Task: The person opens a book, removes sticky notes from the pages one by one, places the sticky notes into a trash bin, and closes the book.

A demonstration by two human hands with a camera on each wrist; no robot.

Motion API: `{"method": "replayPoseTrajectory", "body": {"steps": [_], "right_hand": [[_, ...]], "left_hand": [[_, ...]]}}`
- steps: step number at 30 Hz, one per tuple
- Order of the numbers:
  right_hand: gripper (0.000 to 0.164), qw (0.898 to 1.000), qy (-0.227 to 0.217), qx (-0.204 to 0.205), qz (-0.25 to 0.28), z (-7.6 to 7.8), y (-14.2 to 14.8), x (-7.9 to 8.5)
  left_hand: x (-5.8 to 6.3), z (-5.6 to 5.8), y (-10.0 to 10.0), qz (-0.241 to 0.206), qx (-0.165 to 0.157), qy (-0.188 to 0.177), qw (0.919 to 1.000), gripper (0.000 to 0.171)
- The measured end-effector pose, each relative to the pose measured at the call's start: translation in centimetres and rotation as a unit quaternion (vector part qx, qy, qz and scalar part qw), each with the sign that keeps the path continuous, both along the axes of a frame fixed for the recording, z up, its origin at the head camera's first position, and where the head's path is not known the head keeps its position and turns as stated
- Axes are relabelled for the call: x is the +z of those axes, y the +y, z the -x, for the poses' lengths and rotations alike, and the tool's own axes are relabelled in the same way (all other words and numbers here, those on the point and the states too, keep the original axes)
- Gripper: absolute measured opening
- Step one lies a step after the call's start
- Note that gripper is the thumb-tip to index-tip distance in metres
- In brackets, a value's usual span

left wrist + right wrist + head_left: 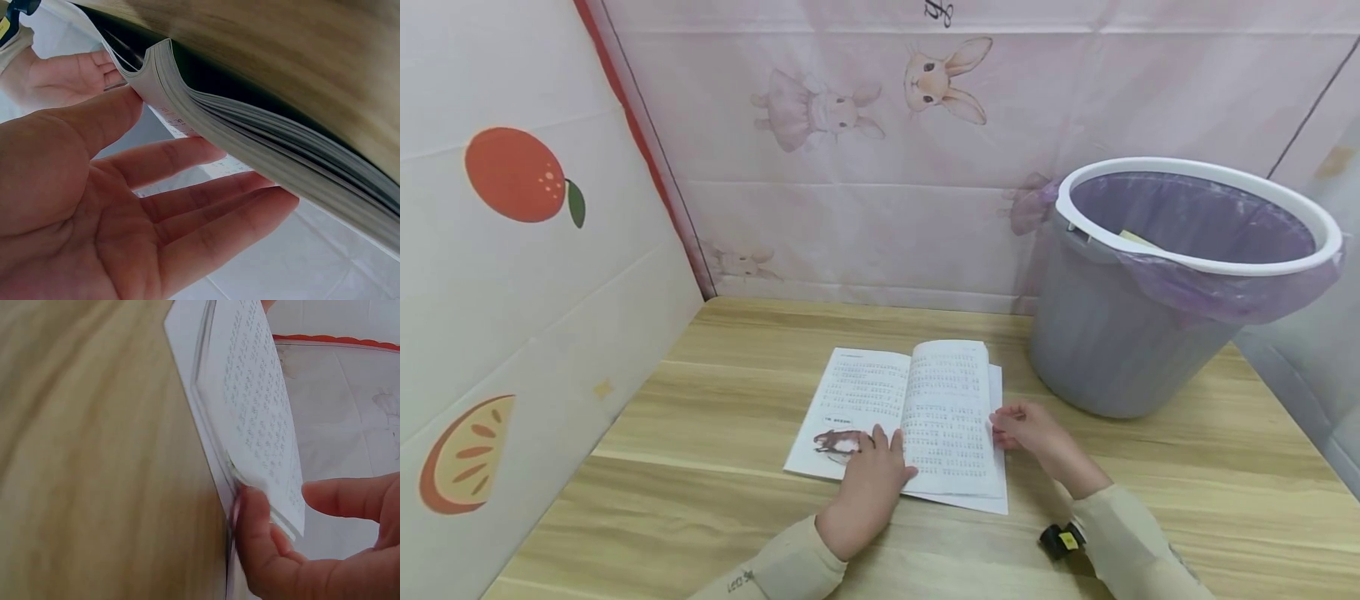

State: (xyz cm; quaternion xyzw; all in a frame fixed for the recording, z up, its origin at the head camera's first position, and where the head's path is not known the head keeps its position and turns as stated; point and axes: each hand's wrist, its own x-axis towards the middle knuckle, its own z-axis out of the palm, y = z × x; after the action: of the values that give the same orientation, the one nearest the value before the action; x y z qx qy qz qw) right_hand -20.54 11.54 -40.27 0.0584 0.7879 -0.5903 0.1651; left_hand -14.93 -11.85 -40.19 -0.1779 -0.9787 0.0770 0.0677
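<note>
An open book lies on the table, with printed text on both pages and an animal picture at the lower left. My left hand rests over its lower middle, fingers extended across the left page and thumb at the right page. The left wrist view shows these fingers along the book's lower edge. At the book's right edge is my right hand. Its index finger touches the edges of the slightly raised pages from below, while the thumb stands apart above them.
A grey bin with a white rim and purple liner stands at the back right; something yellowish shows inside it. A small black object with a yellow label is at the right sleeve. Printed sheets hang behind and left of the wooden table.
</note>
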Motion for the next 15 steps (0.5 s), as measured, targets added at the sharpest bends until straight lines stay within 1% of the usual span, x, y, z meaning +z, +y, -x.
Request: {"method": "replayPoseTrajectory", "body": {"steps": [6,9,11,13,14,15], "right_hand": [[0.038,1.0,-0.011,0.011,-0.011,-0.3,-0.1,0.1],[0.034,0.999,-0.011,0.013,-0.028,-0.3,-0.3,0.1],[0.027,0.999,-0.01,0.014,-0.042,-0.3,-0.4,0.2],[0.02,0.998,-0.005,0.017,-0.055,-0.5,-0.4,0.3],[0.018,0.998,-0.003,0.017,-0.057,-0.6,-0.5,0.4],[0.018,0.998,-0.001,0.018,-0.059,-0.7,-0.5,0.5]], "left_hand": [[0.0,-0.1,0.0,0.004,-0.002,0.019,0.9998,0.054],[-0.1,-0.1,0.0,0.006,-0.004,0.024,0.9997,0.053],[-0.1,-0.1,-0.1,0.005,-0.003,0.015,0.9999,0.054],[0.3,-0.3,-0.1,0.004,-0.008,0.0,1.0,0.056],[0.7,-0.6,-0.1,0.003,-0.016,-0.009,0.9998,0.057],[1.1,-0.9,0.0,0.003,-0.031,-0.014,0.9994,0.058]]}}
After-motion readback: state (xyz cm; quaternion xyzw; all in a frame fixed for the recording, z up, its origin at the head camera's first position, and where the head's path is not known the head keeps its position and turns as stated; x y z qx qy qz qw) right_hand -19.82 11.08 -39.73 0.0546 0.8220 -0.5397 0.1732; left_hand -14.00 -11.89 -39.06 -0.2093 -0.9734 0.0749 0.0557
